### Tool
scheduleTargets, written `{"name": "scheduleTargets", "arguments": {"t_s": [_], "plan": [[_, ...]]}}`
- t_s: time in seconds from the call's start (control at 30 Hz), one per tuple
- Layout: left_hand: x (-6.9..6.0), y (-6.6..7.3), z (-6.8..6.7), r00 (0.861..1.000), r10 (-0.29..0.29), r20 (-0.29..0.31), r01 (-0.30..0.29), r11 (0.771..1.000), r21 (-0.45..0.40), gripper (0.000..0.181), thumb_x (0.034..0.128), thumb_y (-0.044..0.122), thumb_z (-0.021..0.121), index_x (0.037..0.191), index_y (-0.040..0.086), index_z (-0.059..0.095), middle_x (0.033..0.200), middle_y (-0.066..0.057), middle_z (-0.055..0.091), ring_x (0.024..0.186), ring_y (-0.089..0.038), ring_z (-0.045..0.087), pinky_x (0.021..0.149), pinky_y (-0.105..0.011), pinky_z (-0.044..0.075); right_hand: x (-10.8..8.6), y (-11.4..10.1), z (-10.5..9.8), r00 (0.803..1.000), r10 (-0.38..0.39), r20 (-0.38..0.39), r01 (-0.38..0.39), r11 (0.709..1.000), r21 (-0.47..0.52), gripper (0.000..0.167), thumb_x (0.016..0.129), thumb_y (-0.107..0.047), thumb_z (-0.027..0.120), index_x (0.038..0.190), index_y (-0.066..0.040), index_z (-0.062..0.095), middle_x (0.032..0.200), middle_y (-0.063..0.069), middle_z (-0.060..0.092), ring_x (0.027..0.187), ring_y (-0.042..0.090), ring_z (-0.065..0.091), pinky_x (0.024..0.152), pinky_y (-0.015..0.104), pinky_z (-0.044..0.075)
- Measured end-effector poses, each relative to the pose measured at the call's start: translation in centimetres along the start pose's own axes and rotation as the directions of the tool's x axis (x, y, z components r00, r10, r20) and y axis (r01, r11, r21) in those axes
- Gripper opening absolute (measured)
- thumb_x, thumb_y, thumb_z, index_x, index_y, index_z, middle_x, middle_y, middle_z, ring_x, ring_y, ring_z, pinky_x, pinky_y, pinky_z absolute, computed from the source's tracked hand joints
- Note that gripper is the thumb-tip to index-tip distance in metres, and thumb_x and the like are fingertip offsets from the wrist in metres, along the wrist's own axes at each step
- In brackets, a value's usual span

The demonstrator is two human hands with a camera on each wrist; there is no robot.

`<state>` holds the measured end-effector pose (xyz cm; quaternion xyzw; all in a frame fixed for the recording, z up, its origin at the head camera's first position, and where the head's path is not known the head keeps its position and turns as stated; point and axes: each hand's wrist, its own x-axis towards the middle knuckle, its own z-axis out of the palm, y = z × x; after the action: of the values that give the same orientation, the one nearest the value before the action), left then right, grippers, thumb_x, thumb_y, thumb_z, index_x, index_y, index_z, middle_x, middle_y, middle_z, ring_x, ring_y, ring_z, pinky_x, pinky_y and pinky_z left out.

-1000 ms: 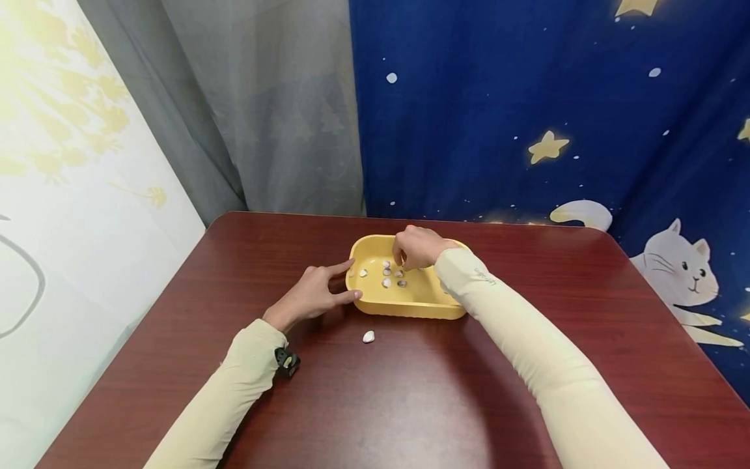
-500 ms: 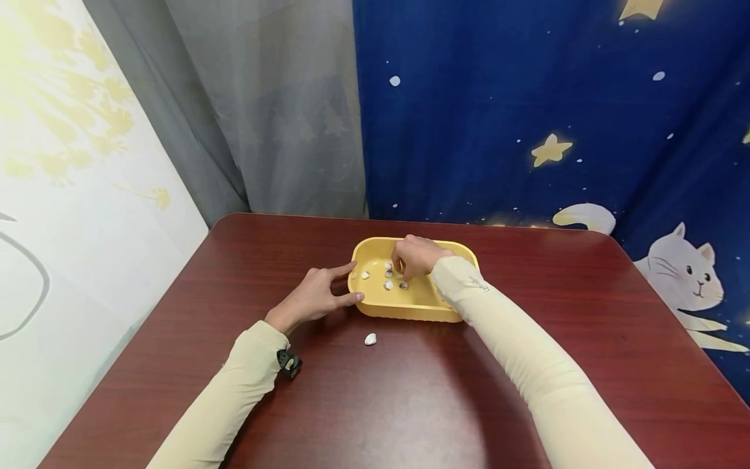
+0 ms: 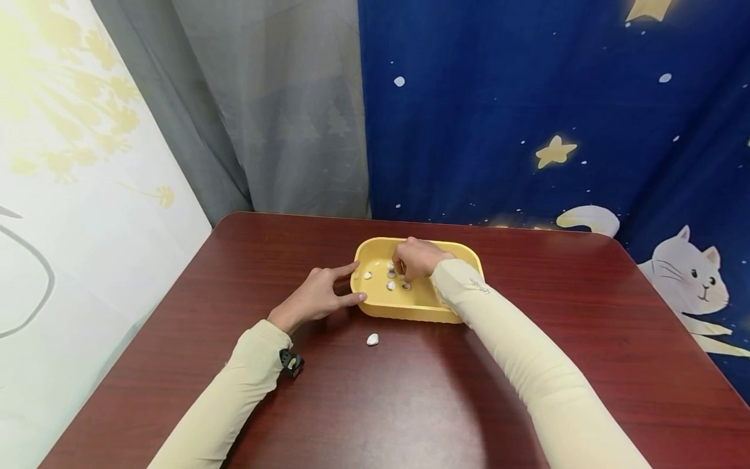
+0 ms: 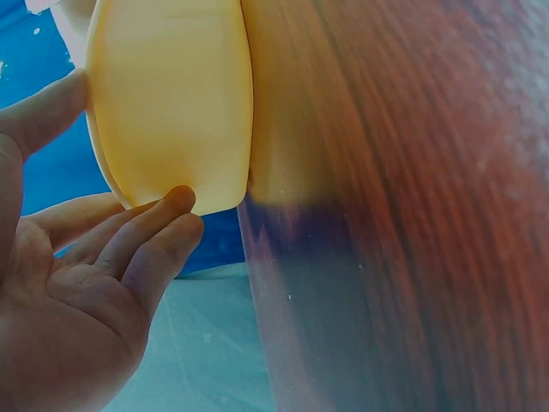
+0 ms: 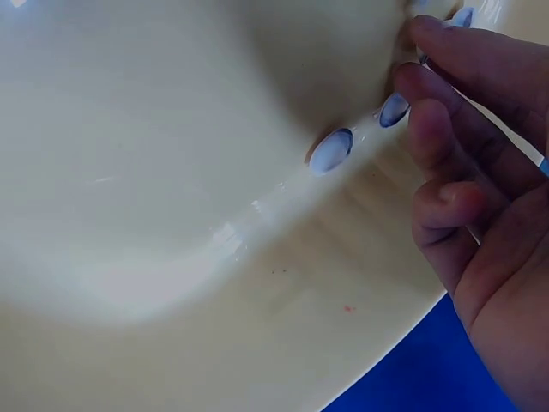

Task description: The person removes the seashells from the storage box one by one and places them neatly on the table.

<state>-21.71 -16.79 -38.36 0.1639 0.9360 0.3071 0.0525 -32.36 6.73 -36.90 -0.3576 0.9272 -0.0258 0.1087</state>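
A yellow tray (image 3: 422, 313) with rounded corners stands on the table. My left hand (image 3: 316, 293) holds its left end, thumb and fingers spread along the rim; in the left wrist view the fingers (image 4: 163, 227) bend against the wall. My right hand (image 3: 417, 257) reaches down inside the tray. Its thumb and fingers come together at a small shell, mostly hidden by the fingertips (image 5: 433, 34). Several pale shells lie on the tray floor, among them a white shell (image 3: 390, 285) and a shell at the left (image 3: 368, 275). In the right wrist view a bluish-white shell (image 5: 331, 151) lies near the wall.
One white shell (image 3: 372, 339) lies on the dark red table (image 3: 328, 404) in front of the tray. A black band (image 3: 291, 362) is on the left wrist. Behind the table hang grey (image 3: 293, 117) and blue curtains (image 3: 457, 130).
My right hand has lowered into the tray and now covers a shell that showed beside its fingers a second ago. The left hand stays at the tray's end. The whole view has shifted slightly.
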Motion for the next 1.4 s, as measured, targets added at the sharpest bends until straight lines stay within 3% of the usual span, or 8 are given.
{"name": "scheduleTargets", "arguments": {"t_s": [0.37,0.6,0.73,0.97,1.17,1.4], "plan": [[0.0,0.0,0.0,1.000,0.004,-0.003,-0.004,1.000,0.006,0.079,0.0887,0.050,0.072,0.153,0.014,0.044,0.151,-0.014,0.052,0.128,-0.021,0.057,0.104,-0.043,0.050,-0.9,0.2,-1.2,1.000,0.000,-0.022,0.001,1.000,0.018,0.011,0.076,0.000,0.073,0.077,-0.011,0.073,0.073,-0.002,0.063,0.072,0.015,0.055,0.060,0.024,0.043],[0.1,-0.1,0.1,1.000,-0.002,-0.003,0.002,1.000,0.014,0.080,0.0885,0.052,0.072,0.154,0.016,0.043,0.150,-0.014,0.053,0.118,-0.019,0.058,0.097,-0.039,0.050,-1.6,0.2,-2.3,0.999,-0.027,-0.038,0.028,1.000,0.015,0.013,0.077,0.000,0.073,0.079,-0.013,0.072,0.074,-0.002,0.064,0.070,0.015,0.056,0.062,0.024,0.045],[0.1,-0.1,0.0,1.000,0.000,-0.004,0.000,1.000,0.015,0.081,0.0882,0.053,0.072,0.154,0.016,0.043,0.149,-0.014,0.053,0.120,-0.020,0.059,0.099,-0.040,0.050,-2.3,0.1,-3.0,0.998,-0.040,-0.038,0.041,0.999,0.028,0.013,0.078,-0.001,0.074,0.080,-0.015,0.072,0.075,-0.003,0.065,0.071,0.014,0.056,0.063,0.024,0.046],[0.0,-0.3,0.0,1.000,0.015,-0.004,-0.015,1.000,0.012,0.081,0.0889,0.052,0.071,0.154,0.015,0.041,0.150,-0.014,0.053,0.135,-0.025,0.054,0.108,-0.046,0.049,-4.2,0.3,-3.6,0.996,-0.071,-0.061,0.077,0.991,0.109,0.010,0.079,-0.006,0.077,0.085,-0.013,0.074,0.078,-0.002,0.069,0.072,0.013,0.059,0.068,0.025,0.050],[0.0,-0.4,0.1,1.000,0.018,-0.004,-0.018,1.000,0.000,0.081,0.0887,0.051,0.072,0.154,0.015,0.041,0.150,-0.013,0.053,0.134,-0.023,0.055,0.107,-0.045,0.050,-6.4,0.2,-3.5,0.990,-0.088,-0.109,0.104,0.983,0.151,0.011,0.079,-0.010,0.081,0.087,-0.015,0.075,0.082,-0.003,0.073,0.076,0.011,0.063,0.073,0.028,0.054],[0.0,-0.4,0.2,1.000,0.007,-0.008,-0.007,1.000,-0.020,0.080,0.0880,0.049,0.073,0.154,0.016,0.042,0.150,-0.013,0.053,0.134,-0.023,0.055,0.108,-0.045,0.049,-9.2,0.0,-3.1,0.975,-0.122,-0.185,0.156,0.971,0.183,0.012,0.079,-0.010,0.082,0.084,-0.015,0.073,0.078,-0.007,0.071,0.064,0.005,0.060,0.068,0.025,0.053]]}}
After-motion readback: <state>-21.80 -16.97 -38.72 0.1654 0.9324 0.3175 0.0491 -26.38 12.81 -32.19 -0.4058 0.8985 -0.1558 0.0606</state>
